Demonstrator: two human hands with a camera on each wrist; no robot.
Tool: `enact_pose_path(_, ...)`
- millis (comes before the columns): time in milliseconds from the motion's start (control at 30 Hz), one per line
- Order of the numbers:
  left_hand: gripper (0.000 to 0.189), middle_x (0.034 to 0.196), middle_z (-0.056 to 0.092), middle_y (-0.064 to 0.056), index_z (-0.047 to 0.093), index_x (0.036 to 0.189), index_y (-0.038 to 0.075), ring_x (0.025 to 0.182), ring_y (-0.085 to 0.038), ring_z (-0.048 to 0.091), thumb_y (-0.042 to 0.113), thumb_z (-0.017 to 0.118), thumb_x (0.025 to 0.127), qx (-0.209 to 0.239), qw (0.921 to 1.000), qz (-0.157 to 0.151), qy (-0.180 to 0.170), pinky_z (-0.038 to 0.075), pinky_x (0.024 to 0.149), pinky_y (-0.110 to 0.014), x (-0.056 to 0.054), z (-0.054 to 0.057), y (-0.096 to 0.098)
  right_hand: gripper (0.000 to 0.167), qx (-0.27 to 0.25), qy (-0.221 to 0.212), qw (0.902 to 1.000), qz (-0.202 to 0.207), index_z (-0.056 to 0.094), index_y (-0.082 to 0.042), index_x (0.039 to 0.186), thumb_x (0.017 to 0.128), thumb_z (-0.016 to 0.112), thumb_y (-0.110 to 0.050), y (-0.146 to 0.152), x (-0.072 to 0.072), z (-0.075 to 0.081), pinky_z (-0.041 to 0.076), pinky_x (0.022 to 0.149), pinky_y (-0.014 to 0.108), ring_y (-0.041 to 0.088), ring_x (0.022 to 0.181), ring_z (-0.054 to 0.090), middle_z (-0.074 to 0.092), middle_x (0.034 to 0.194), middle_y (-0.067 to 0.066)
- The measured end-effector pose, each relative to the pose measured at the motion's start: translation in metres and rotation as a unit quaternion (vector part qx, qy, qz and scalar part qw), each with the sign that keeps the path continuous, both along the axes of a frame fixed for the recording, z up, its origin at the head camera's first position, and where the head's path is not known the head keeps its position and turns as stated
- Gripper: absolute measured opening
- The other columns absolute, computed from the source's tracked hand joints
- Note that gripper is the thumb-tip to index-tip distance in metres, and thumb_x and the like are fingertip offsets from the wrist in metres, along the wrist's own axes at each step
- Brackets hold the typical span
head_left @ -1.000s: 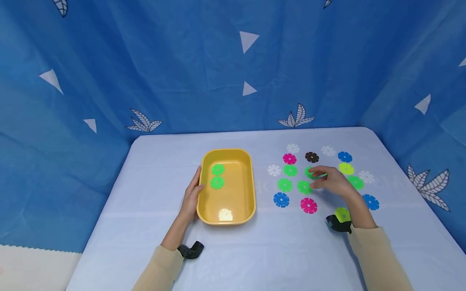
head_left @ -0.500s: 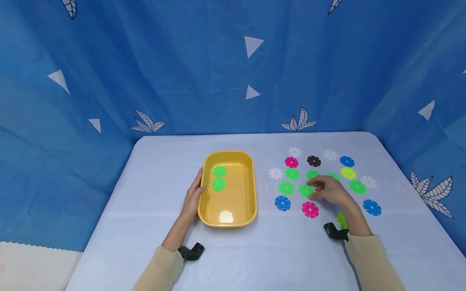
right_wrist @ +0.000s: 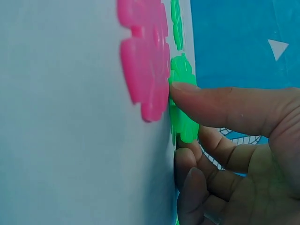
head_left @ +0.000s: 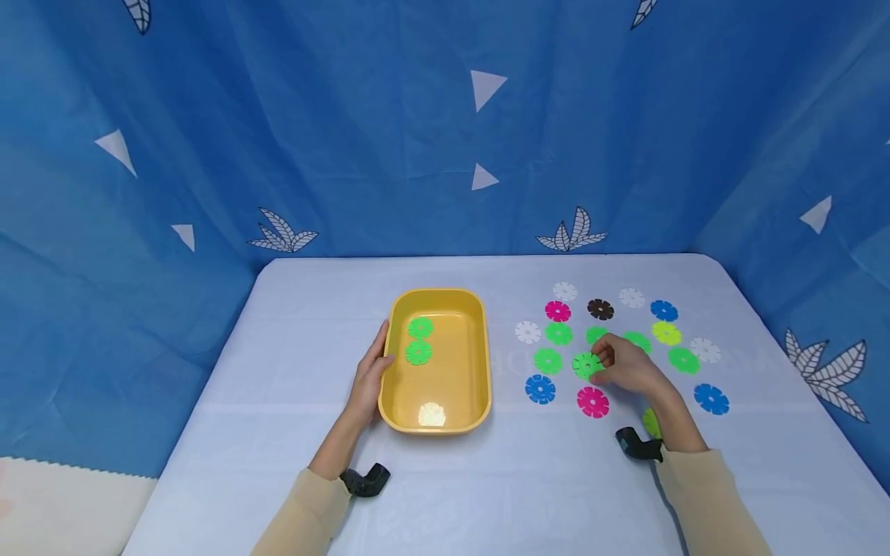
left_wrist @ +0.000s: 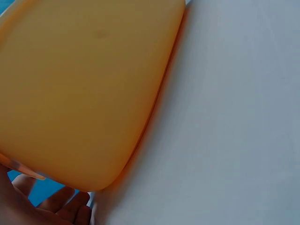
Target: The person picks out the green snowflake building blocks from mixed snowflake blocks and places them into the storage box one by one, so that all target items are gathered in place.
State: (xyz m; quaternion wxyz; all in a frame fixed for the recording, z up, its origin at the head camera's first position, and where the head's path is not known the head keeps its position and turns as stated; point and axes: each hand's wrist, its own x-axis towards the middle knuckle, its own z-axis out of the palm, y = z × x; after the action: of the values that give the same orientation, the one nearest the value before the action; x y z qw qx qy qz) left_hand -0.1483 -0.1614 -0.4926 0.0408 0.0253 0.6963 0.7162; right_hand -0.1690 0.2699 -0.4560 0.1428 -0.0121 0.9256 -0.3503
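At the table's middle stands a yellow tray (head_left: 471, 363), holding two green interlocking discs (head_left: 419, 352) and a pale one (head_left: 432, 415). My left hand (head_left: 365, 380) grips its left wall, thumb over the rim and fingers outside; the left wrist view shows the tray's wall (left_wrist: 84, 93) close up. On the right, my right hand (head_left: 629, 365) pinches the edge of a green notched disc (head_left: 586, 365) between thumb and fingers. In the right wrist view the thumb lies on that green disc (right_wrist: 183, 119), just behind a pink disc (right_wrist: 147, 61); some fingertips are hidden.
Around the right hand lie several other flat discs: blue (head_left: 540, 389), white (head_left: 528, 333), black (head_left: 600, 310), yellow (head_left: 667, 333) and more green (head_left: 548, 361). A blue curtain (head_left: 417, 139) hangs behind the white table (head_left: 313, 309).
My right hand has moved slightly toward the near green disc and its thumb and fingers have closed on that disc's edge. The left hand and tray stay put; the head view shifted a little.
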Motion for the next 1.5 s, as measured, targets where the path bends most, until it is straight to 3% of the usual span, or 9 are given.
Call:
enact_pose_path(367,0.06,0.165,0.01,0.006,0.015,0.158,0.021,0.152,-0.011,0.003,0.01,0.034,0.103,-0.012,0.9999,-0.004,0.007,0.006,0.125,-0.037,0.001,0.0,0.001,0.026,0.003,0.026,0.9996,-0.012,0.061,0.0,0.107,0.084,0.07,-0.008,0.003,0.001,-0.002,0.045,0.064,0.029,0.024,0.081,0.052,0.057,0.09,0.011)
enact_pose_path(533,0.06,0.166,0.009,0.004,0.014,0.159,0.017,0.152,-0.012,0.002,0.01,0.034,0.103,-0.01,0.9999,-0.005,0.009,0.005,0.125,-0.038,-0.001,0.0,0.001,0.028,-0.019,0.019,0.9995,-0.014,0.062,0.002,0.11,0.085,0.07,-0.009,0.008,0.0,-0.004,0.047,0.066,0.029,0.021,0.078,0.058,0.057,0.091,0.011)
enact_pose_path(800,0.061,0.164,0.012,0.011,0.016,0.158,0.022,0.152,-0.009,0.004,0.012,0.036,0.102,-0.012,0.9999,-0.002,0.003,0.005,0.125,-0.036,0.0,0.0,0.002,0.033,-0.075,0.002,0.9968,-0.028,0.06,0.007,0.116,0.089,0.068,-0.008,0.011,-0.001,-0.005,0.056,0.066,0.022,0.018,0.078,0.061,0.056,0.096,0.013)
enact_pose_path(1167,0.06,0.165,0.012,0.01,0.018,0.158,0.025,0.152,-0.01,0.004,0.011,0.036,0.102,-0.013,0.9999,0.002,-0.002,0.006,0.125,-0.036,0.001,-0.004,0.0,0.035,-0.122,-0.001,0.9913,-0.049,0.055,0.008,0.121,0.091,0.065,-0.009,-0.001,-0.004,0.009,0.057,0.068,0.021,0.017,0.08,0.067,0.057,0.105,0.018)
enact_pose_path(1500,0.06,0.165,0.01,0.008,0.017,0.158,0.023,0.152,-0.011,0.003,0.012,0.036,0.102,-0.004,1.0,-0.002,0.005,0.006,0.125,-0.037,0.002,-0.002,0.001,0.037,-0.156,0.026,0.9859,-0.055,0.054,0.008,0.12,0.091,0.067,-0.009,-0.023,-0.004,0.019,0.058,0.069,0.019,0.016,0.08,0.072,0.057,0.104,0.02)
